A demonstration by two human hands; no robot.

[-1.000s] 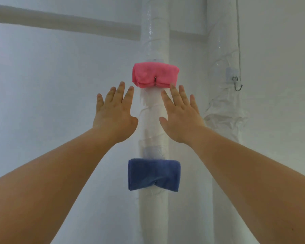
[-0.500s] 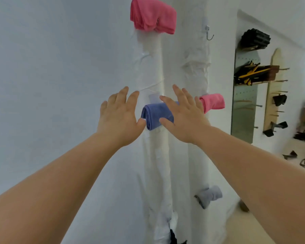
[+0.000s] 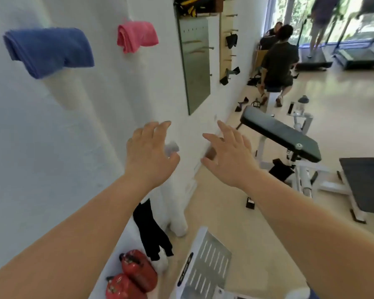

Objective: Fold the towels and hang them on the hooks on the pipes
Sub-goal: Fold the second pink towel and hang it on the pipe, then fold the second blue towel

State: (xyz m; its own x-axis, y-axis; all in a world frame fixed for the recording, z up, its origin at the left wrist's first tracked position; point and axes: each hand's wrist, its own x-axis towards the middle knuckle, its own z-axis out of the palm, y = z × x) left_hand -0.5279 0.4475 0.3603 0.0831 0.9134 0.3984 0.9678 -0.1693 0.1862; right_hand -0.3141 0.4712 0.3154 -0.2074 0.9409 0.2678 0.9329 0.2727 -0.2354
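Note:
A folded blue towel (image 3: 50, 49) hangs on the near white pipe (image 3: 71, 93) at the upper left. A folded pink towel (image 3: 137, 35) hangs on the pipe behind it. A grey folded towel (image 3: 172, 147) peeks out low on the far pipe, just past my left thumb. My left hand (image 3: 149, 156) and my right hand (image 3: 229, 156) are both stretched forward, fingers spread, holding nothing. Both hands are well below the blue and pink towels, and the view is blurred.
A black cloth (image 3: 151, 231) hangs at the pipe's foot above two red extinguishers (image 3: 132, 275). A white metal step (image 3: 205, 268) lies on the floor. A weight bench (image 3: 279, 134) stands to the right. A seated person (image 3: 276, 63) is farther back by a wall rack (image 3: 229, 46).
My view has swung down and to the right, so the blue and pink towels moved up and left. The upper pink towel has left the frame. Both hands stayed open.

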